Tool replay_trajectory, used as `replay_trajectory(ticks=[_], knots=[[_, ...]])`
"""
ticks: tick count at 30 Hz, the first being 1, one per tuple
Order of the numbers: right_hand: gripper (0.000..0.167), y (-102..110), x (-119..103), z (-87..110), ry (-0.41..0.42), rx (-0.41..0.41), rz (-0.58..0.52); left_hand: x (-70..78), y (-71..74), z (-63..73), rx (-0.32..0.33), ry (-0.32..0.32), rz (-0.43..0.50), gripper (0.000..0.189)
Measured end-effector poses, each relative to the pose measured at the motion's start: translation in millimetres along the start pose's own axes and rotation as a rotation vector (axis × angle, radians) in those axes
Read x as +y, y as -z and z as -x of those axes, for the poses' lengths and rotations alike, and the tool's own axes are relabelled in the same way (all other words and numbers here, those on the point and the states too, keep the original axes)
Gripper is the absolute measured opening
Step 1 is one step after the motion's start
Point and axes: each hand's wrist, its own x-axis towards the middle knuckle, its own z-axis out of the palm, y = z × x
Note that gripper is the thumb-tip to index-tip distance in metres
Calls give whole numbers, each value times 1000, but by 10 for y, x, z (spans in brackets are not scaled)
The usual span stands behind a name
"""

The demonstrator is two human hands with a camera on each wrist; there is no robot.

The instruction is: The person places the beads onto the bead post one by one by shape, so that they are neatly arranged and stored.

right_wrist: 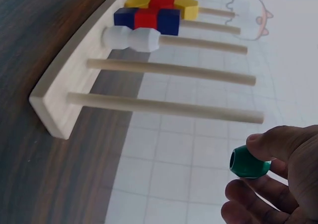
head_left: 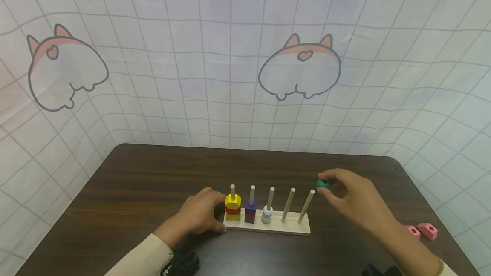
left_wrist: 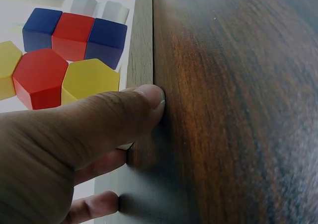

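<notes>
A wooden peg board (head_left: pixel 268 226) with a row of upright pegs stands on the table. My left hand (head_left: pixel 199 212) grips its left end, the thumb along the front edge in the left wrist view. Yellow and red hexagonal beads (head_left: pixel 232 208) fill the leftmost peg's lower part. Beside them, blue and red square beads (right_wrist: pixel 146 19) sit on the second peg. Two white beads (right_wrist: pixel 131 38) are on the third, and the two right pegs (right_wrist: pixel 169 109) are bare. My right hand (head_left: pixel 354 195) pinches a green bead (right_wrist: pixel 250 162) beyond the tip of the rightmost peg, apart from it.
Two pink blocks with holes (head_left: pixel 427 231) lie at the table's right, partly behind the right forearm. The dark wooden table (head_left: pixel 153 173) meets a white grid-patterned curtain (head_left: pixel 215 76) at the back and sides. Black wrist gear (head_left: pixel 182 263) shows below the left sleeve.
</notes>
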Motion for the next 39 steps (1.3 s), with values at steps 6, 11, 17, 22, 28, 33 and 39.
replay_trajectory(ticks=[6, 11, 17, 22, 28, 33, 39], knots=[[32, 4, -92, -51, 81, 50, -33, 0, 6, -4, -1, -1, -3, 62], [33, 6, -161, -89, 108, 62, -37, -4, 4, -5, -4, 1, -5, 66], [34, -24, -216, -123, 139, 73, -53, -6, 3, -5, -3, -3, 2, 65], [34, -74, -272, -135, 142, 69, -86, -15, -4, -3, 0, -9, -3, 64], [33, -125, -366, -150, 130, 49, -122, -15, -8, -3, 3, -11, -1, 63], [34, -174, -416, -166, 150, 42, -142, 1, 3, 6, 7, -8, 8, 60], [34, -237, -458, -193, 188, 49, -179, 9, 11, 9, 6, -6, 12, 59]])
